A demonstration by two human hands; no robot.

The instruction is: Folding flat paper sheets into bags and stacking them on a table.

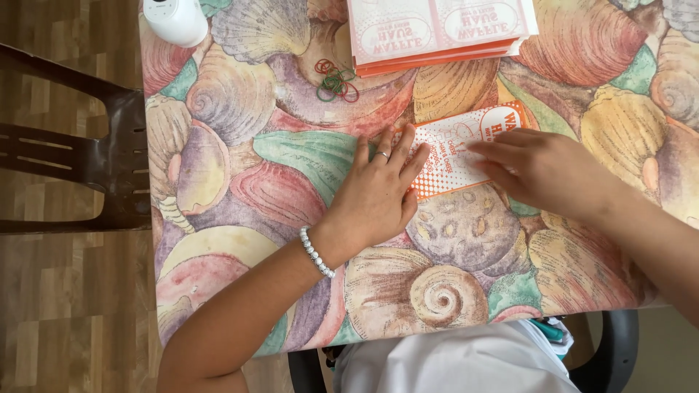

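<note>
A flat orange-and-white paper sleeve (457, 156) lies on the table with the seashell-print cloth (247, 182). My left hand (378, 193) presses flat on its left end, fingers spread, a ring on one finger and a bead bracelet at the wrist. My right hand (535, 169) rests palm down on the sleeve's right part, its fingers pointing left across the print. Both hands touch the sleeve; neither grips it.
A stack of the same orange-and-white sleeves (437, 33) sits at the table's far edge. Several coloured rubber bands (336, 81) lie beside it. A white round container (175, 20) stands at the far left corner. A dark chair (95, 156) is left of the table.
</note>
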